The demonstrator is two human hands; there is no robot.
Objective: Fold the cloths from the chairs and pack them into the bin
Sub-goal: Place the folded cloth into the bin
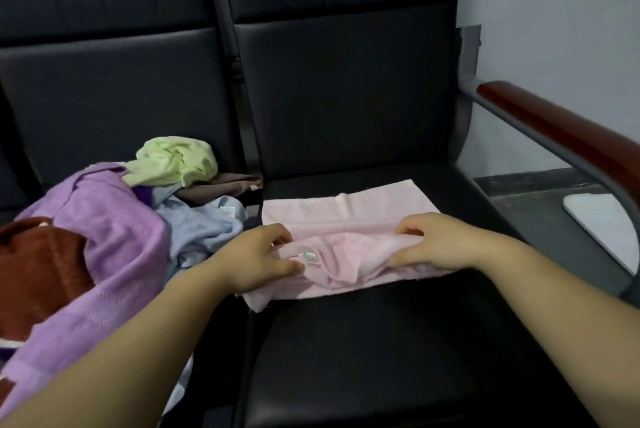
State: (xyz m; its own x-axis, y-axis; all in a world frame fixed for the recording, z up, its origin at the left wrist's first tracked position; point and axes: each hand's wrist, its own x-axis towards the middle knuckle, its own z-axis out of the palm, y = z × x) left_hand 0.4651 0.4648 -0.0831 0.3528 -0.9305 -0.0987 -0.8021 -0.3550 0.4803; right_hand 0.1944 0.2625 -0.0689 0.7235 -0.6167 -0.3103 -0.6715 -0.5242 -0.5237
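A pink cloth point(346, 209) lies spread on the right black chair seat point(381, 341), its near part bunched up. My left hand point(252, 256) pinches the bunched near-left edge, beside a small white label. My right hand point(440, 244) grips the bunched near-right edge. On the left chair seat a heap of unfolded cloths holds a purple cloth point(104, 237), a rust-brown cloth point(38, 268), a light blue cloth point(204, 226), a pale green cloth point(176, 160) and a brown cloth point(225, 186).
The chairs' black backrests point(346, 88) rise behind the seats. A red-brown armrest point(561, 136) on a grey metal frame borders the right seat. Beyond it, a white flat object point(599, 226) lies on the grey floor by the wall.
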